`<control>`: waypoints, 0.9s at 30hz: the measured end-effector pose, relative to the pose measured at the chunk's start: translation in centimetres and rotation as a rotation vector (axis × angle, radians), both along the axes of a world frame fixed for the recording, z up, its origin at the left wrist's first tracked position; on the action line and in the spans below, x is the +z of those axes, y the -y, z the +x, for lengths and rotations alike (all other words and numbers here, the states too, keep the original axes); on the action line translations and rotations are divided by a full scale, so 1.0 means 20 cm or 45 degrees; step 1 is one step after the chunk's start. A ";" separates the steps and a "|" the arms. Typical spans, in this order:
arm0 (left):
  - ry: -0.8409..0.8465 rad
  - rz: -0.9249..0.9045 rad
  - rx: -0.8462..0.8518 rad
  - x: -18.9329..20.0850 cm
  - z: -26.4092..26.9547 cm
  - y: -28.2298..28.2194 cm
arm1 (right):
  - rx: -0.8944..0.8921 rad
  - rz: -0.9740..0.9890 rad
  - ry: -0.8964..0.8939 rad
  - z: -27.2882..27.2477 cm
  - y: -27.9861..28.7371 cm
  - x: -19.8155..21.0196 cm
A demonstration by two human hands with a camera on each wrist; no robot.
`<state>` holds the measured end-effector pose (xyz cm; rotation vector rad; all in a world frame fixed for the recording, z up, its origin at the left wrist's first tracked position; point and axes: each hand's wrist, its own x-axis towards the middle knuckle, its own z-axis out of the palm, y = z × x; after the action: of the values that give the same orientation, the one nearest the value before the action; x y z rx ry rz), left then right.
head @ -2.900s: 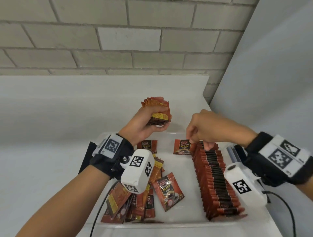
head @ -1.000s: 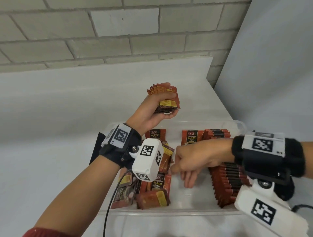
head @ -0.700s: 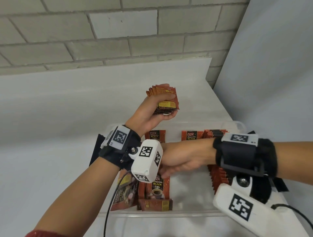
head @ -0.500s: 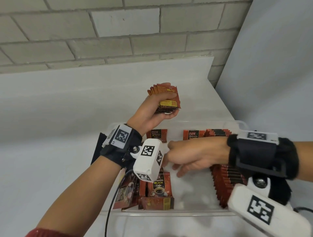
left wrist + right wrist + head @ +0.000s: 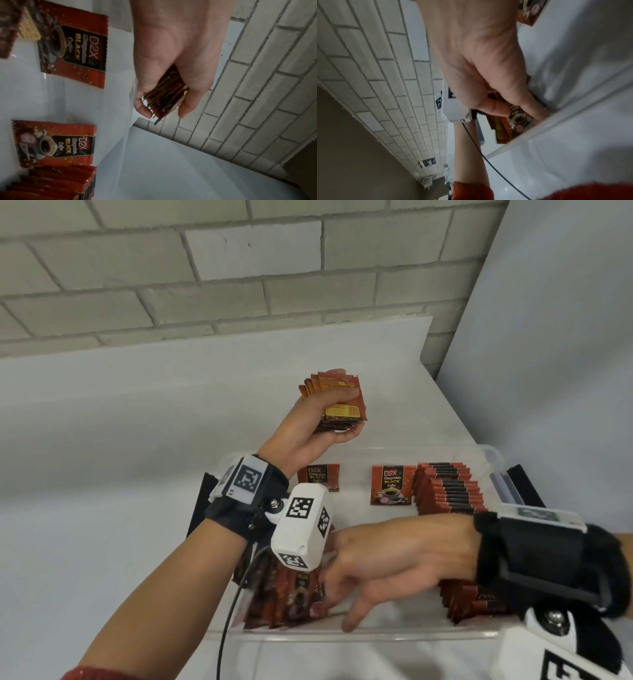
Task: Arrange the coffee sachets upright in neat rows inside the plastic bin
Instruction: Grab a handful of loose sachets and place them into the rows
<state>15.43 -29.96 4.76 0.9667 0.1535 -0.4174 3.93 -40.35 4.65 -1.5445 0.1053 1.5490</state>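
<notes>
My left hand holds a stack of red coffee sachets above the far edge of the clear plastic bin; the left wrist view shows the stack clamped between thumb and fingers. My right hand reaches across the bin to the loose sachets at its near left. In the right wrist view, its thumb and a finger pinch one sachet. A row of upright sachets runs along the bin's right side. Two sachets lie flat at the back.
The bin stands on a white table against a brick wall, with a grey panel close on the right. A black object lies by the bin's left side and another by its right. The left wrist camera's cable hangs over the near left corner.
My right hand left the far end of the upright row, crossed the bin to the left and came down on the loose pile. My left hand stayed raised with its stack.
</notes>
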 end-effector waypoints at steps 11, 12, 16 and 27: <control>0.206 -0.067 -0.124 0.02 -0.02 0.01 | -0.534 0.020 0.455 0.20 0.32 0.26; 0.245 -0.055 -0.154 0.02 -0.03 0.01 | -0.636 0.026 0.536 0.23 0.34 0.28; 0.315 -0.049 -0.248 0.03 -0.05 0.02 | -0.855 0.038 0.806 0.32 0.38 0.28; 0.133 -0.091 -0.322 0.05 -0.05 0.03 | -0.955 0.300 1.273 0.34 0.46 0.31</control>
<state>14.44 -30.48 5.71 0.9381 -0.0792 -0.5988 10.74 -49.58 10.76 -1.6457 -0.0651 0.1289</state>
